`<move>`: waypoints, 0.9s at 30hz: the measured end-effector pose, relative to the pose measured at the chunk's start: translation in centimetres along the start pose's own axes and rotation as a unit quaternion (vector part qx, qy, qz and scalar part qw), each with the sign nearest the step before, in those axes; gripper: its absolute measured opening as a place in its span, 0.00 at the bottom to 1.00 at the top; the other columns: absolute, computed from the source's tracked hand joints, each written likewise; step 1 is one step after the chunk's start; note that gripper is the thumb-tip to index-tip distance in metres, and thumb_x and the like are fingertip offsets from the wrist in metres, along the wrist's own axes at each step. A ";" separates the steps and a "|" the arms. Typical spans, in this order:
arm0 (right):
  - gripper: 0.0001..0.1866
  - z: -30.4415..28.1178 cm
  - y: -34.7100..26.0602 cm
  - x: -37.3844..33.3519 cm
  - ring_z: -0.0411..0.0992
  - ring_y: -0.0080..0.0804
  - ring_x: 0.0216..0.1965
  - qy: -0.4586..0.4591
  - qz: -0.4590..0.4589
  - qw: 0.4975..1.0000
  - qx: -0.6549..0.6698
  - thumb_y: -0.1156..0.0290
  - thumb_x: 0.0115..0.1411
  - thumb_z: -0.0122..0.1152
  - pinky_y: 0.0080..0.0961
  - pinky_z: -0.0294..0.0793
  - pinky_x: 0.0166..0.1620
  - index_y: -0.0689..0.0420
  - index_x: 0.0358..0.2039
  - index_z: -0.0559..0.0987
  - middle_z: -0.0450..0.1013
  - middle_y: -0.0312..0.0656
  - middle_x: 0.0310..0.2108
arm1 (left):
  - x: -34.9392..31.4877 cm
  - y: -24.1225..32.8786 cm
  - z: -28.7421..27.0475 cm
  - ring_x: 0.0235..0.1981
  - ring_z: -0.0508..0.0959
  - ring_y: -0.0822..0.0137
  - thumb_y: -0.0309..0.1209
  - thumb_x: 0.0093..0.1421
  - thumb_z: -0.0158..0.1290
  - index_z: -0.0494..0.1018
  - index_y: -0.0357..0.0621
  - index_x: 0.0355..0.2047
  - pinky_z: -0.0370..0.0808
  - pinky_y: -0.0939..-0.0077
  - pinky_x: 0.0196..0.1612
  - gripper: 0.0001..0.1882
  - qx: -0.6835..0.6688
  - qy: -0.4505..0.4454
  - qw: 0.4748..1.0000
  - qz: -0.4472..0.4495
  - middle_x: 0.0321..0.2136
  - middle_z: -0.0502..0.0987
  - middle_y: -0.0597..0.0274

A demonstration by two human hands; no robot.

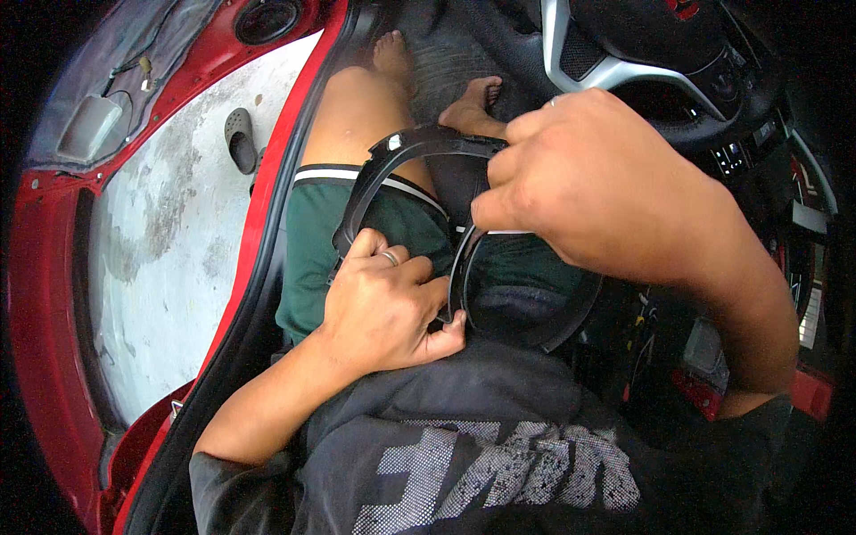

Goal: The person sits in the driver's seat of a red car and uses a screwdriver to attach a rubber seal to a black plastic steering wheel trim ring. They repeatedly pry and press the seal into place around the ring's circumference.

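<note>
Above my lap I hold black ring-shaped plastic pieces. One curved black plastic ring (pixel 364 183) arches over my left thigh, with a small light spot on its upper edge. A second black plastic ring (pixel 458 278) curves to the right of it, low over my lap. My left hand (pixel 383 299) is closed, its fingers at the first ring's lower end and its thumb by the second ring. My right hand (pixel 580 169) pinches the plastic where the two curves come close together; its fingertips are partly hidden. Whether the rings are joined cannot be seen.
I sit in a car's driver area, below the steering wheel (pixel 615 76). At the left is an open red door (pixel 58 294) with a round speaker (pixel 267 20). A clog (pixel 240 141) lies on the pale floor (pixel 160 232) outside. The red door sill (pixel 259 214) runs beside my left leg.
</note>
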State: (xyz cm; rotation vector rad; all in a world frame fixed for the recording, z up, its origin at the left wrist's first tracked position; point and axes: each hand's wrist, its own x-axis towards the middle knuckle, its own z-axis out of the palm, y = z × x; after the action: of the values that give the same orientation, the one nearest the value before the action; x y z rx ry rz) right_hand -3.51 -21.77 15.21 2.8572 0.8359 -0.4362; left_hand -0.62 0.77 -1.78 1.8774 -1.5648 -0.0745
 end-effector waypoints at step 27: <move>0.06 2.4 3.1 -0.1 0.83 0.51 0.40 -0.006 0.001 0.982 0.187 0.67 0.58 0.73 0.48 0.81 0.44 0.46 0.37 0.90 0.82 0.45 0.30 | 0.4 0.5 -0.1 0.24 0.77 0.60 0.50 0.53 0.62 0.79 0.48 0.18 0.68 0.62 0.40 0.19 0.025 -0.024 0.999 -0.007 0.18 0.73 0.63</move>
State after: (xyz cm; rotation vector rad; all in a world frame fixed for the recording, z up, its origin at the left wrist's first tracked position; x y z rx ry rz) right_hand -2.50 -24.93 13.12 3.1892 0.8241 -0.6762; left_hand -0.86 0.46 -1.27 1.9400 -1.5996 -0.0882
